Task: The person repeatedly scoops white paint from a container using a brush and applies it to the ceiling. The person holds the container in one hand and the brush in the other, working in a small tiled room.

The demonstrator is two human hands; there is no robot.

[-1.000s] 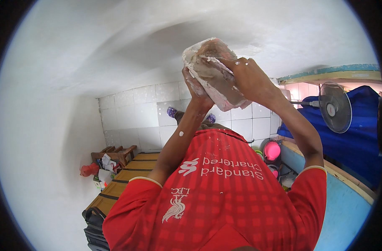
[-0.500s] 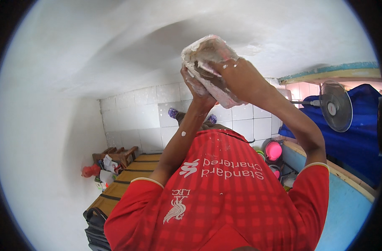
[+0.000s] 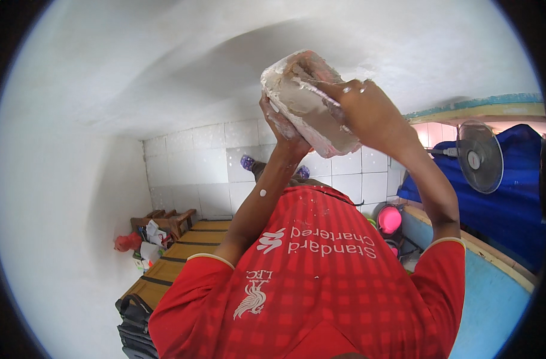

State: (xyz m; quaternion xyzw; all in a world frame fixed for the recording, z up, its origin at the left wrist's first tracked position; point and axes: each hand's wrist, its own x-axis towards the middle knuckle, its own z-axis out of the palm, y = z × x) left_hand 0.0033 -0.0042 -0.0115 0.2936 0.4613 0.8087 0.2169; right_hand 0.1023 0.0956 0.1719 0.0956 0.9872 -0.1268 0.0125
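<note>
White plastered ceiling [image 3: 165, 66] fills my view while my left hand [image 3: 285, 128] and right hand [image 3: 369, 113] clamp a plaster-caked bag [image 3: 306, 102] overhead, and wet, slippery fingers could let it drop.

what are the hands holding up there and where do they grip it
Both hands hold one plaster-smeared block raised near the white ceiling. The left hand supports its lower left edge; the right hand wraps over its top and right side.
</note>
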